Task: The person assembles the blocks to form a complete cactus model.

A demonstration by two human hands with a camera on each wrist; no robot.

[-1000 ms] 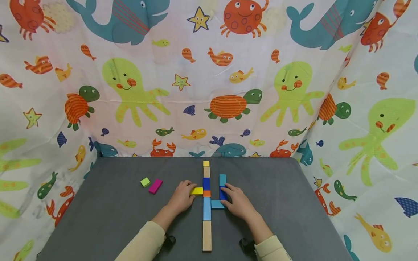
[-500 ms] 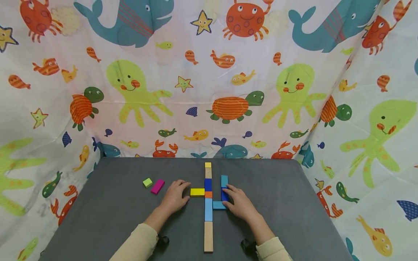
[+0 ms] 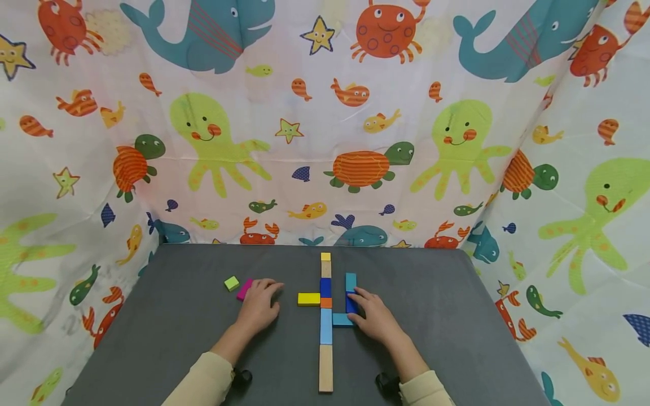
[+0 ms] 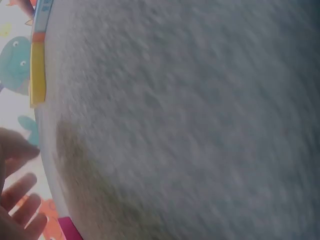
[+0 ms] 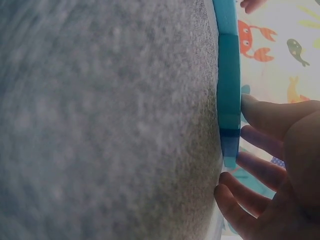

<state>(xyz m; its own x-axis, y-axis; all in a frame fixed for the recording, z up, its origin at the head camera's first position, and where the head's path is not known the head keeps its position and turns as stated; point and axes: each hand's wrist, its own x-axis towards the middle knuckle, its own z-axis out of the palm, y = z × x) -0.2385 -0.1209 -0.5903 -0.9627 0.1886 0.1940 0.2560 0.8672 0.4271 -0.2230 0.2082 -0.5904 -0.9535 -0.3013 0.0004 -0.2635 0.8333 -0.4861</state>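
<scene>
My left hand (image 3: pixel 259 307) hovers beside the magenta block (image 3: pixel 244 289), covering part of it, its fingers loosely bent and holding nothing. In the left wrist view only a corner of the magenta block (image 4: pixel 69 229) shows below the fingers. My right hand (image 3: pixel 377 320) rests its fingertips on the dark blue block (image 3: pixel 351 303) and its thumb by the teal block (image 3: pixel 342 320). Another teal block (image 3: pixel 351 281) continues beyond the dark blue one. The yellow block (image 3: pixel 308 299) juts left from a straight column of blocks, touching near the orange block (image 3: pixel 326 303).
The column runs from a natural wood block (image 3: pixel 325 369), through a light blue block (image 3: pixel 326 326), to a small yellow block (image 3: pixel 325 256) at the far end. A lime green block (image 3: pixel 231 283) lies left of the magenta one. A sea-animal curtain surrounds the grey table (image 3: pixel 172 316).
My left hand has let go of the yellow block and moved left to the magenta block. The yellow block stays against the column. My right hand has stayed at the blue blocks.
</scene>
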